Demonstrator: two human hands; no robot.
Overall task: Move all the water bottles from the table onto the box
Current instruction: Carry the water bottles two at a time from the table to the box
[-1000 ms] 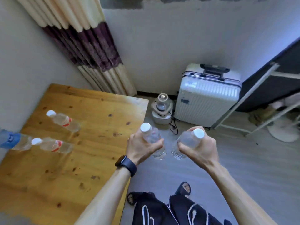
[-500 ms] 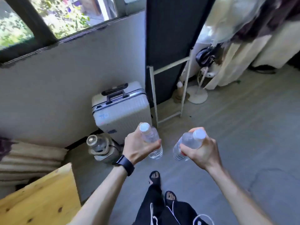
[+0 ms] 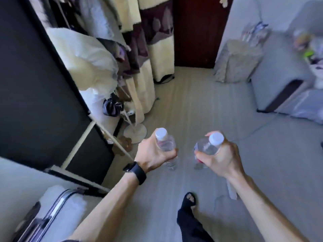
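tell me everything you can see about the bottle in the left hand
The bottle is small and made of clear plastic, with a white screw cap. Any label is too blurred to tell. It is held nearly upright in mid-air above the floor, with the cap toward the camera. The left hand grips its middle, fingers curled round it, so only its shoulder and base show. It does not touch the other bottle.

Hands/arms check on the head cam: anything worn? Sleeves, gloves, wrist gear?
No gloves on either hand. The left hand has a black rectangular smartwatch on a black band at the wrist. The right hand has nothing on its wrist. No rings that I can make out. Both forearms are uncovered, with no sleeves, as far as the frame shows.
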